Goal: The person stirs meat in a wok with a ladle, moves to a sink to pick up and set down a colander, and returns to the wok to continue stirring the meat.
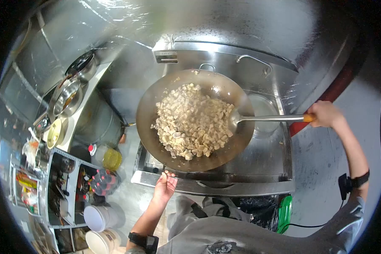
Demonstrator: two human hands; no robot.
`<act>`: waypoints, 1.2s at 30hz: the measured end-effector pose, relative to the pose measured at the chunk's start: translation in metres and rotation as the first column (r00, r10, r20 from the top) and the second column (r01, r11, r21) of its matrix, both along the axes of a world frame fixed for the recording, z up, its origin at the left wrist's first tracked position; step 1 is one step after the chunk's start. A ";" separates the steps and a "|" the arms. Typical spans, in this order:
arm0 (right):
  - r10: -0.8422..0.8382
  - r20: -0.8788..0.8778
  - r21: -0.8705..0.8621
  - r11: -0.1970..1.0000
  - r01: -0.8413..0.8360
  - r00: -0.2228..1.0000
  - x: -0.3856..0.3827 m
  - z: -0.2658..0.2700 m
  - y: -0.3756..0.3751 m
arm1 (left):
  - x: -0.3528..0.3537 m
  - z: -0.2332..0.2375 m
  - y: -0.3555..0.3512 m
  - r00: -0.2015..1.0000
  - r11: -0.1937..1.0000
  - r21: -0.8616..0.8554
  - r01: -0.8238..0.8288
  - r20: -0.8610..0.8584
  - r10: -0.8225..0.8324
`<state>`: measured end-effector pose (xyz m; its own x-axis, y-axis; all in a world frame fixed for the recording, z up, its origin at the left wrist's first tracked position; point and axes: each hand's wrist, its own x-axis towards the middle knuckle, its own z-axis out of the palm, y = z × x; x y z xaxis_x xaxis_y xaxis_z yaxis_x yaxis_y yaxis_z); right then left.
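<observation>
A large round wok [150, 101] sits on the steel stove [258, 186], heaped with small pale, browned chopped pieces of food [194, 122]. My right hand [326, 114] is wrapped round the wooden end of a long-handled wok spatula [279, 118]. The spatula's metal blade rests in the right side of the food and is partly covered by it. At the stove's front edge, just below the near rim of the wok, is my left hand [165, 185], palm turned up. Its fingers are curled, and what they close on is too small to make out.
On the left, metal bowls [67, 99] and a yellowish bowl [55, 133] stand on a counter. Below are an oil bottle [111, 158], dark bottles [105, 182] and white buckets [99, 218]. A green bin [285, 213] stands under the stove's right front. A faucet [254, 61] is behind.
</observation>
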<state>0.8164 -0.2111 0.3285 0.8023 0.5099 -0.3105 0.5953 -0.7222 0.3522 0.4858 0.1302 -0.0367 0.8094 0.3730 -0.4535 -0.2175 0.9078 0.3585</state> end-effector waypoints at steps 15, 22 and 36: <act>-0.103 -0.772 0.377 0.720 0.582 0.627 -0.031 -0.115 -0.003 | 0.002 0.008 -0.003 0.999 0.999 0.037 -0.006 -0.053 0.008; -0.188 -0.912 0.211 0.545 0.811 0.364 -0.162 -0.057 -0.013 | -0.004 0.003 0.007 0.998 0.998 0.010 0.065 -0.004 -0.065; -0.341 -0.816 0.109 0.702 0.704 0.467 -0.220 -0.154 0.144 | -0.002 -0.003 0.003 0.990 0.994 -0.078 0.074 0.126 -0.064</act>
